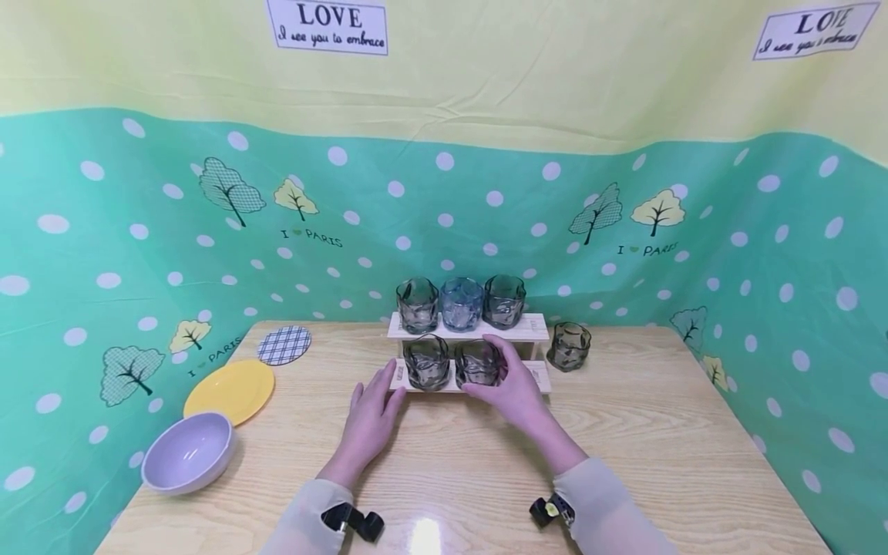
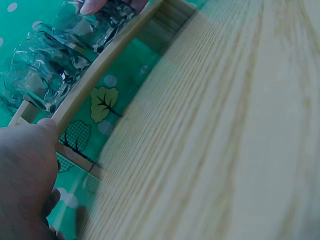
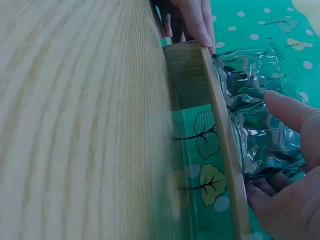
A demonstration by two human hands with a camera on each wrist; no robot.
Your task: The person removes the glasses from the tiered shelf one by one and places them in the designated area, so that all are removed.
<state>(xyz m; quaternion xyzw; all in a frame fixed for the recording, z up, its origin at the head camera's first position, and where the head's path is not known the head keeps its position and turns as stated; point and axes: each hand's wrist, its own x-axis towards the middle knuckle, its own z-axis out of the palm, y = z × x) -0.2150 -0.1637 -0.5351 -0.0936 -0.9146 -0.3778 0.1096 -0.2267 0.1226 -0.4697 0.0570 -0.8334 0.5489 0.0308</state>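
Note:
A two-tier wooden rack [image 1: 537,378] stands at the back of the table. My right hand [image 1: 515,391] grips the right-hand dark glass tumbler [image 1: 476,365] on its lower tier, thumb in front and fingers round the right side. Another dark tumbler [image 1: 426,364] sits to the left on the same tier. My left hand [image 1: 371,416] touches the lower tier's left end, its thumb [image 2: 48,127] at the front corner and its fingers loosely extended. On the upper tier, a bluish tumbler [image 1: 461,305] stands between two dark ones, left [image 1: 418,307] and right [image 1: 504,302].
One more dark tumbler [image 1: 569,347] stands on the table right of the rack. At the left lie a purple bowl [image 1: 189,455], a yellow plate [image 1: 230,391] and a checked round mat [image 1: 284,345]. A patterned green cloth [image 1: 444,200] hangs behind and at both sides.

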